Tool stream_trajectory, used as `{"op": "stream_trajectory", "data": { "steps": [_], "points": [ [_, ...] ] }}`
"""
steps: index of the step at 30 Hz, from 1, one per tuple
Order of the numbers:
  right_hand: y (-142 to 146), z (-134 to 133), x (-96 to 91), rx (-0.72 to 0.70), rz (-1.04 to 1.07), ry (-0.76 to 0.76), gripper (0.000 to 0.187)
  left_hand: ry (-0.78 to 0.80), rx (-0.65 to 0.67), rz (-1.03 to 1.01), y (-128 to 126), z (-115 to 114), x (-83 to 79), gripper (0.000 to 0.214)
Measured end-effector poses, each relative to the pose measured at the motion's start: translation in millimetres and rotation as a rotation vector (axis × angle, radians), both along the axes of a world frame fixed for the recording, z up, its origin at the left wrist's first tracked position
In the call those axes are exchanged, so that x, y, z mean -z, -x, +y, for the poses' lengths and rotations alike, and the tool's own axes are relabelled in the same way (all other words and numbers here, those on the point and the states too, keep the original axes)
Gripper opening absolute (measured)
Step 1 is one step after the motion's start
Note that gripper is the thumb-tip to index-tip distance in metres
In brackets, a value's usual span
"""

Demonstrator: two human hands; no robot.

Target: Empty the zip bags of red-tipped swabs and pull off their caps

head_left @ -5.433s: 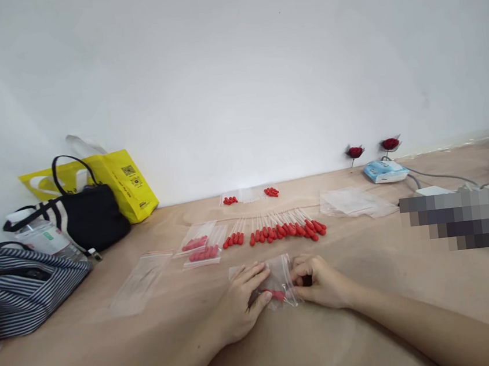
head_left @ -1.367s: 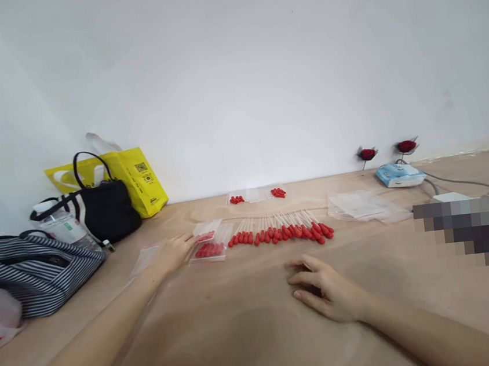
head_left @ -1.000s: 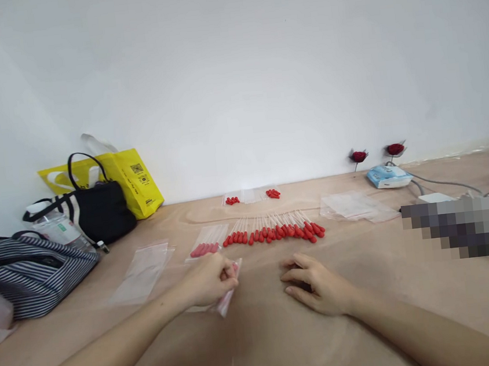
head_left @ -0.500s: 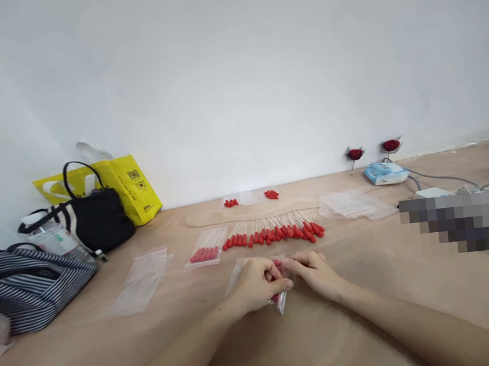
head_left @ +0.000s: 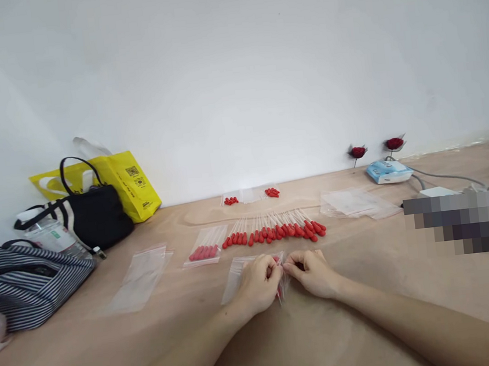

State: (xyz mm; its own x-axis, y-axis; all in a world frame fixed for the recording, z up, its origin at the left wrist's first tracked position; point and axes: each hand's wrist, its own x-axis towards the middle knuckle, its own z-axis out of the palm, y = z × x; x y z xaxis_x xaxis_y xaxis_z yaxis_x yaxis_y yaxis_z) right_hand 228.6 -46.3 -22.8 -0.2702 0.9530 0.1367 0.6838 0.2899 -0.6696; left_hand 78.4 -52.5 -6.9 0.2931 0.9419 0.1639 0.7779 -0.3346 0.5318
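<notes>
Between my two hands is a clear zip-lock bag (head_left: pixel 232 280) with red-tipped sticks inside, mostly covered by my fingers. My left hand (head_left: pixel 261 283) is closed on the bag near its open-looking right end, thumb pressed to the forefinger. Opposite it, my right hand (head_left: pixel 313 272) pinches the bag's right edge with thumb and finger. Just beyond lies a row of white sticks with red tips (head_left: pixel 278 232). To its left is a filled zip-lock bag (head_left: pixel 203 251) holding several such sticks.
Flat clear bags lie at left (head_left: pixel 143 278) and a bag stack (head_left: pixel 355 203) at right. Filled bags (head_left: pixel 250 195) rest by the wall. A striped bag (head_left: pixel 28 287), black handbag (head_left: pixel 95 216) and yellow bag (head_left: pixel 131 186) stand left; a tissue pack (head_left: pixel 388 172) sits right.
My right hand has come in and now pinches the bag's edge. My left thumb has drawn back and up, and the bag's right end is gathered between both hands.
</notes>
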Motion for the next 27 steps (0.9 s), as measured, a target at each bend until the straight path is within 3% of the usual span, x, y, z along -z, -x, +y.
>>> {"op": "stream_trajectory", "data": {
  "steps": [9,14,19,22,27],
  "points": [
    [-4,-2,1.6,0.077,-0.016,-0.090,0.020,-0.105,-0.085,0.050,14,1,-6.0,0.024],
    [-8,1,5.0,0.082,0.026,-0.163,0.010,-0.177,0.092,0.076,38,-5,-7.7,0.021],
    [-7,-6,0.4,-0.085,0.143,-0.243,0.011,-0.194,0.215,0.171,64,-5,-0.3,0.038],
    [-7,-11,-4.0,-0.196,0.171,-0.219,0.019,-0.172,0.183,0.165,66,-3,3.6,0.037],
    [-6,-12,-5.9,-0.265,0.191,-0.166,0.022,-0.265,0.133,0.144,58,-2,5.2,0.031]
  ]
}}
